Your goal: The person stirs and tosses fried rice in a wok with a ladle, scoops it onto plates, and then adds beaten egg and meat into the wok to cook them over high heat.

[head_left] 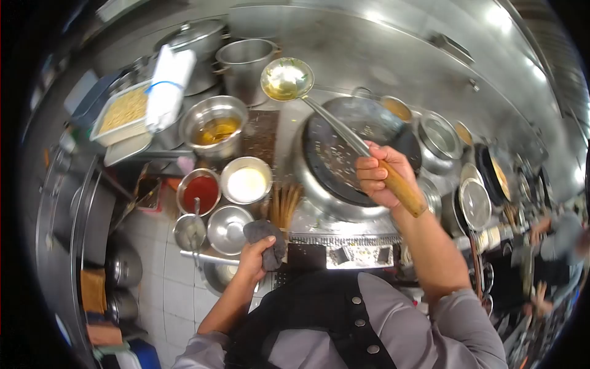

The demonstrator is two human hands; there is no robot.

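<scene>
Head view: right hand (384, 176) is gripping the wooden-handled ladle (287, 79), its bowl hovering between the metal bowl of yellow liquid (214, 128) and the wok (362, 126), some yellowish liquid sitting inside. Left hand (255, 257) is clutching a dark cloth (266, 243) (bunched up), near the bamboo brush (284, 206). Red sauce (201, 192) is sitting beside the bowl of white contents (246, 181). Co-worker (562, 237) is standing far right, blurry.

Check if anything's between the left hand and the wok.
Yes: the bamboo brush, beside the grey cloth in the left hand, lies on the line to the wok. The right hand grips the ladle; nothing visible between them.
</scene>
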